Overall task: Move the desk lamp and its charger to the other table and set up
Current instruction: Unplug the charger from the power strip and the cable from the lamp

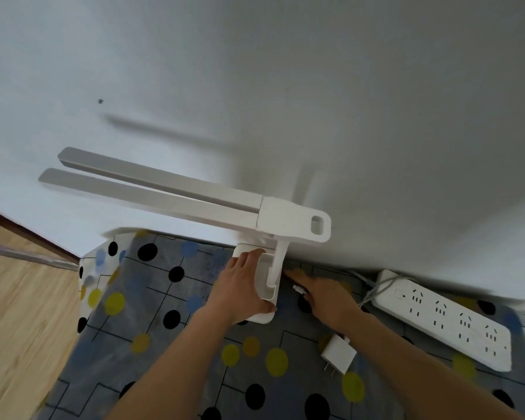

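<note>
left hand [243,287]: fingers [250,254] grip lamp [285,218] base | right hand [331,298]: fingers [299,274] beside it, grasp unclear | charger [338,356] on tablecloth [164,344]

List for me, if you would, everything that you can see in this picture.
desk lamp: one, white, standing on the tablecloth by the wall
charger: one, white, lying on the tablecloth beside the right forearm
cable plug: one, white, between the lamp's base and the right hand
power strip: one, white, on the tablecloth at the right, by the wall
tablecloth: one, grey with black, yellow and blue dots, over the table
wall: one, white, behind the table
floor: wooden, at the left
left hand: grips the lamp's base
right hand: reaches toward the base; grip unclear
</note>
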`<state>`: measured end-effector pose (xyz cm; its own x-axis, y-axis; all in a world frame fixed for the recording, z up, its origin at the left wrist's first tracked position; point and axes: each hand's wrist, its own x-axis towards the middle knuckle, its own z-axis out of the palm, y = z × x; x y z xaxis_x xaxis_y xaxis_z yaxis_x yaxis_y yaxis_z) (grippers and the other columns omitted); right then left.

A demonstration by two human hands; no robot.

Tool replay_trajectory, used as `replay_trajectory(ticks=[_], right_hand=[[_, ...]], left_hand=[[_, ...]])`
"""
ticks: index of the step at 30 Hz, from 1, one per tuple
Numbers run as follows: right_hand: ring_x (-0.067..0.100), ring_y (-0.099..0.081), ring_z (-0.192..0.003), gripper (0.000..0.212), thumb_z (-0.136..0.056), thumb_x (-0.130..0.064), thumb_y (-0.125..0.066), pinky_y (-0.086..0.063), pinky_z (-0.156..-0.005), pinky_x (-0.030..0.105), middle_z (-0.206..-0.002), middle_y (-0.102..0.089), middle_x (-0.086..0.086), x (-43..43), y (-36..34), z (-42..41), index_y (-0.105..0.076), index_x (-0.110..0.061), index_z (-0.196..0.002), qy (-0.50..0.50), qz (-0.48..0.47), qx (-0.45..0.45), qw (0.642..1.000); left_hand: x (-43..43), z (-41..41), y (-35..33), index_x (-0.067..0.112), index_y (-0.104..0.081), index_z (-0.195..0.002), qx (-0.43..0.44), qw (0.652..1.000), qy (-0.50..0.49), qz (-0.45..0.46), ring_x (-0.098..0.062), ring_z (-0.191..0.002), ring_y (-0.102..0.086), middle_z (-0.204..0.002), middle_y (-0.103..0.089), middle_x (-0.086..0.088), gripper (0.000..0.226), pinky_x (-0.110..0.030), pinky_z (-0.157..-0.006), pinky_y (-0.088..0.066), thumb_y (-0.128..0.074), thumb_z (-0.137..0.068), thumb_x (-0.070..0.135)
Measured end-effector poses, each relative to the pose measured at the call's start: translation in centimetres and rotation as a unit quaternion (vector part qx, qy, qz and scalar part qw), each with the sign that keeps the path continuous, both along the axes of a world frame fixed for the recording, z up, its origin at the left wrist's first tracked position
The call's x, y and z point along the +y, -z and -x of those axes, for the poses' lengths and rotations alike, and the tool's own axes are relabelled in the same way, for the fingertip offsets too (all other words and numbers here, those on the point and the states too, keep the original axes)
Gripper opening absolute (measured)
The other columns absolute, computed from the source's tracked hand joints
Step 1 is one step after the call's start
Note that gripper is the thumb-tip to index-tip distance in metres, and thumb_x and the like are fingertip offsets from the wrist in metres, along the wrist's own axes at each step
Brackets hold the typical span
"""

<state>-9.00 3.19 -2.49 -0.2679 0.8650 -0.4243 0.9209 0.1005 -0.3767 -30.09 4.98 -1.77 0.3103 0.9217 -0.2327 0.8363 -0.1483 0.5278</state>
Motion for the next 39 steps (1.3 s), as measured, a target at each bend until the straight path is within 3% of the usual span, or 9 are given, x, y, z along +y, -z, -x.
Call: replay_trajectory(ticks=[4,10,17,21,26,30,39], right_hand=[[0.025,-0.059,-0.108,0.055,-0.099,-0.019,-0.045,-0.047,-0.092,0.033,-0.123,-0.061,0.010,-0.5,0.2,-0.2,-0.026,-0.034,-0.149,0.015,-0.017,-0.005,1.000],[0.019,-0.059,-0.108,0.032,-0.095,-0.019,-0.051,-0.047,-0.090,0.029,-0.119,-0.063,0.002,-1.9,-1.7,-0.7,-0.059,-0.025,-0.125,0.017,-0.063,0.025,0.998],[0.020,-0.061,-0.101,0.026,-0.093,-0.017,-0.052,-0.043,-0.078,0.023,-0.109,-0.065,0.002,-4.7,-4.8,-0.4,-0.070,-0.021,-0.111,-0.014,-0.085,0.037,0.996],[0.022,-0.060,-0.102,0.025,-0.092,-0.020,-0.052,-0.049,-0.084,0.033,-0.109,-0.065,0.002,-6.6,-6.3,0.9,-0.070,-0.023,-0.110,-0.055,-0.089,0.054,0.993],[0.024,-0.059,-0.098,0.024,-0.091,-0.014,-0.055,-0.045,-0.081,0.032,-0.105,-0.064,0.005,-9.5,-6.9,2.3,-0.072,-0.019,-0.108,-0.108,-0.058,0.060,0.991],[0.029,-0.059,-0.099,0.026,-0.090,-0.008,-0.054,-0.048,-0.085,0.036,-0.109,-0.064,0.009,-12.0,-6.5,3.4,-0.071,-0.013,-0.108,-0.161,-0.025,0.041,0.986],[0.029,-0.055,-0.114,0.038,-0.091,0.000,-0.050,-0.047,-0.095,0.037,-0.124,-0.058,0.012,-13.3,-5.6,2.2,-0.062,-0.013,-0.124,-0.122,0.018,-0.022,0.992]], left_hand=[[0.0,0.1,0.4,0.030,-0.024,-0.137,-0.007,1.000,-0.011,0.002,-0.020,-0.120,-0.040,-0.135,-0.044,0.006,0.103,-0.038,-0.101,-0.039,-0.078,-0.053,0.056],[-0.1,0.0,0.4,0.029,-0.023,-0.140,-0.006,1.000,-0.024,0.011,-0.023,-0.127,-0.040,-0.140,-0.043,0.004,0.107,-0.042,-0.104,-0.037,-0.080,-0.052,0.053],[-1.0,-0.3,-0.4,0.034,-0.010,-0.147,-0.029,0.998,-0.041,0.040,-0.023,-0.129,-0.041,-0.143,-0.042,0.003,0.120,-0.044,-0.100,-0.041,-0.080,-0.051,0.053],[-2.3,-0.4,-0.7,0.035,-0.007,-0.148,-0.054,0.996,-0.063,0.022,-0.025,-0.126,-0.044,-0.143,-0.042,0.000,0.124,-0.046,-0.099,-0.044,-0.080,-0.050,0.052],[-4.3,-0.5,-0.9,0.041,-0.003,-0.146,-0.079,0.992,-0.094,-0.002,-0.024,-0.130,-0.039,-0.145,-0.036,0.001,0.120,-0.044,-0.100,-0.044,-0.079,-0.054,0.048],[-5.6,-0.4,-1.0,0.035,-0.004,-0.149,-0.078,0.991,-0.109,-0.009,-0.023,-0.136,-0.032,-0.150,-0.032,0.002,0.113,-0.043,-0.103,-0.038,-0.076,-0.063,0.047],[-8.4,0.3,-1.9,0.028,-0.018,-0.149,-0.066,0.989,-0.126,-0.042,-0.024,-0.133,-0.034,-0.149,-0.032,-0.001,0.086,-0.042,-0.103,-0.037,-0.067,-0.078,0.039]])
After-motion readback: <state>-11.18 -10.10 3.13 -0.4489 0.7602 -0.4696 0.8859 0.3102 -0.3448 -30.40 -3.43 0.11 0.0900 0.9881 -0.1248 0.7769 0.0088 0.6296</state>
